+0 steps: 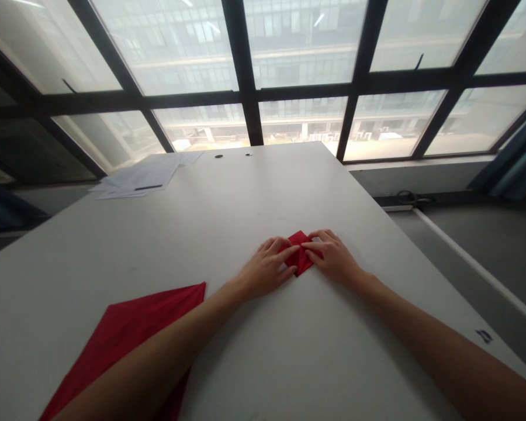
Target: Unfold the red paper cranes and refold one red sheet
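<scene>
A small folded red napkin-like square [301,238] lies on the white table between my hands, one corner facing away from me and one facing me. Whether it is cloth or paper I cannot tell. My left hand [272,263] grips its left side, with the index finger pressing near the middle and the thumb at the near edge. My right hand [330,252] holds the right side, its fingertips close together near the centre fold. Fingers cover both side corners. Under and beside my left forearm lies a larger red sheet [127,327], partly hidden by the arm.
The white table [254,204] reaches toward the windows [304,47]. Loose papers [144,174] with a dark pen [148,187] lie at its far left. A small dark mark [484,335] is near the right edge. A white bar [477,263] runs beyond that edge.
</scene>
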Motion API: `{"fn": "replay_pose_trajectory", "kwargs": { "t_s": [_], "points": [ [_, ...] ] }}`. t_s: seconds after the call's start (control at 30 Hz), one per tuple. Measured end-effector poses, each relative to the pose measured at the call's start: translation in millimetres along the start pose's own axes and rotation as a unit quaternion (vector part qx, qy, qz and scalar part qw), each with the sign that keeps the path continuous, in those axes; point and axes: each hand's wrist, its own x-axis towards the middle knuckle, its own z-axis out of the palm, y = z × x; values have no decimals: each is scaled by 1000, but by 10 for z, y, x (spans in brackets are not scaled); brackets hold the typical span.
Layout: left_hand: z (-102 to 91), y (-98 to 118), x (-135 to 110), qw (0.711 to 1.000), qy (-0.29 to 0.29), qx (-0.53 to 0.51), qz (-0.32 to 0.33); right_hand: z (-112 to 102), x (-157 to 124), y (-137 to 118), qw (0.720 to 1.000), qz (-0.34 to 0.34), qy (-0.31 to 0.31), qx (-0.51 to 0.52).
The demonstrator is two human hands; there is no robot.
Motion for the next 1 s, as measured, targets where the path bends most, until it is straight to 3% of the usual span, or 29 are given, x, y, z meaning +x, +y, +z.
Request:
{"fn": "replay_pose_trajectory", "kwargs": {
  "t_s": [0.2, 0.53, 0.73, 1.0],
  "points": [
    [-37, 22, 8, 999, -17, 17, 32, 3, 12, -1, 1000, 13, 8, 17],
    [-54, 44, 13, 998, -47, -15, 45, 23, 18, 54, 992, 27, 75, 95],
    [-35, 46, 10, 998, -29, -30, 48, 13, 19, 21, 998, 9, -2, 62],
    [-25, 19, 22, 999, 0, -10, 35, -28, 22, -37, 999, 30, 8, 20]
  ]
}}
